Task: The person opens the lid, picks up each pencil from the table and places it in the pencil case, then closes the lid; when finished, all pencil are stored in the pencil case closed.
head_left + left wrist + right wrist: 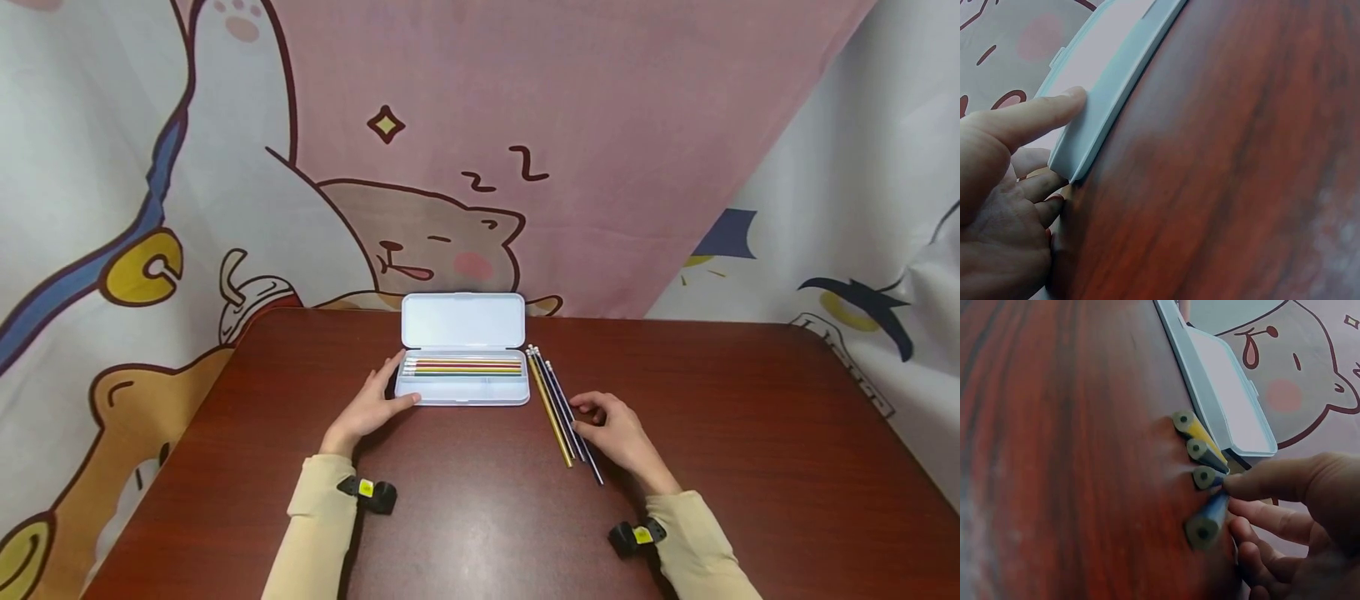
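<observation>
A white pencil case (pixel 442 392) lies open on the table, its lid (pixel 463 321) raised at the back. Several colored pencils (pixel 468 367) lie side by side in its rear compartment. My left hand (pixel 367 407) grips the case's left end, thumb over the front edge, as the left wrist view also shows. Right of the case lies a loose row of pencils: a yellow pencil (pixel 551 412) on the left, dark ones beside it. At the row's right side, my right hand (pixel 618 429) pinches a dark blue pencil (pixel 1205 526) between thumb and fingers. Flat, unsharpened ends face the right wrist camera.
The brown wooden table (pixel 480 500) ends just behind the case. A cartoon-printed cloth (pixel 600 167) hangs along its back and sides. Black wrist cameras (pixel 378 496) sit on both sleeves.
</observation>
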Action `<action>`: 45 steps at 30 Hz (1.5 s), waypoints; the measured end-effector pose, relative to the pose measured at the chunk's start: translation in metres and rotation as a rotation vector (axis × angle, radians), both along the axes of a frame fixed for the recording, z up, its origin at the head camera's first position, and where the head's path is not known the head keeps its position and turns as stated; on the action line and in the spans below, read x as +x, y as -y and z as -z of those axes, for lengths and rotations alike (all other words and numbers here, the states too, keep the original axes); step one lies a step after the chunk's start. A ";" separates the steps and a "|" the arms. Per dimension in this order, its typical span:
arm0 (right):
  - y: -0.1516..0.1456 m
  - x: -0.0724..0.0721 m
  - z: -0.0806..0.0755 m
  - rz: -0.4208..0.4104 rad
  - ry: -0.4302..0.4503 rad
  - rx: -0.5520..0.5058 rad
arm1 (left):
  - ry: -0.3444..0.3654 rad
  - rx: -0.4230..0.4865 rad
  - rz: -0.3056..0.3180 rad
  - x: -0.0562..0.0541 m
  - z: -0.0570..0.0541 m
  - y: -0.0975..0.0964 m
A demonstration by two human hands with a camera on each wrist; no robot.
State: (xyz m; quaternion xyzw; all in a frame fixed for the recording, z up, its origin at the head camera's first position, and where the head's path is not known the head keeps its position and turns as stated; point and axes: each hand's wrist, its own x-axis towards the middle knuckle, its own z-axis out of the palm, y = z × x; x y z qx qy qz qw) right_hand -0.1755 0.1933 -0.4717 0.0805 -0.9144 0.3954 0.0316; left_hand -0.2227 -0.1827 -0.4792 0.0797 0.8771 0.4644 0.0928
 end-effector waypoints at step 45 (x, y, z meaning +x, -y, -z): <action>-0.005 -0.006 0.000 0.128 0.037 -0.138 | -0.005 0.023 0.010 -0.001 0.001 0.002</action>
